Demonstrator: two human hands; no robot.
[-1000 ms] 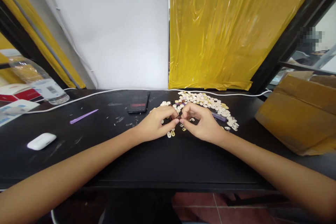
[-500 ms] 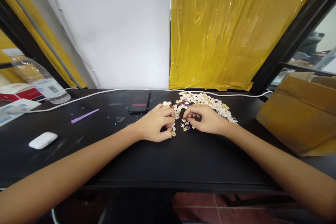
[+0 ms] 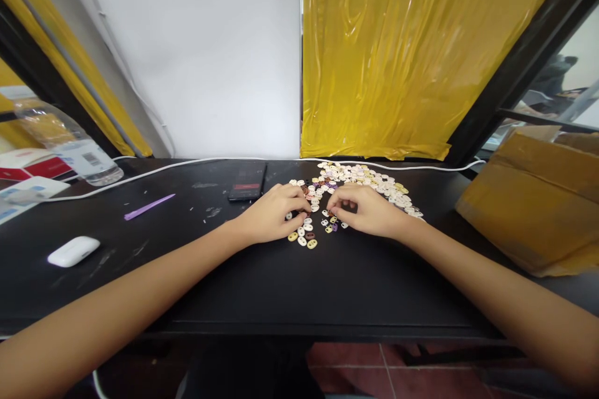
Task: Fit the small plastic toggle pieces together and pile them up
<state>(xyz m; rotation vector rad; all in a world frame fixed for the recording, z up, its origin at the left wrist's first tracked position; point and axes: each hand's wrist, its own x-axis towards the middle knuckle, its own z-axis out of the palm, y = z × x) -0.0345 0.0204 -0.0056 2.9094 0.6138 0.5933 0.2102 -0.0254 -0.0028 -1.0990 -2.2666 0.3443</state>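
Note:
My left hand (image 3: 276,213) is low over the table, its fingers curled and thumb drawn in; what lies between its fingertips is mostly hidden. Just in front of its thumb lies a loose group of small oval two-holed pieces (image 3: 307,228) in white, yellow and brown. My right hand (image 3: 362,209) pinches a small brown piece (image 3: 330,213) between thumb and fingertips. Below those fingertips rest several smaller white, yellow and purple pieces (image 3: 328,229). Behind both hands spreads a large pile of mostly cream oval pieces (image 3: 374,177), partly covered by my right hand.
On the black table (image 3: 262,287) lie a phone (image 3: 247,182), a purple pointed strip (image 3: 150,206) and a white earbud case (image 3: 73,251). A plastic bottle (image 3: 88,153) leans at left. A cardboard box (image 3: 533,199) stands right. A white cable (image 3: 187,163) runs along the back.
My left hand has shifted slightly up and left, uncovering more oval pieces below its thumb. My right hand stays almost in place, and the brown piece at its fingertips now shows.

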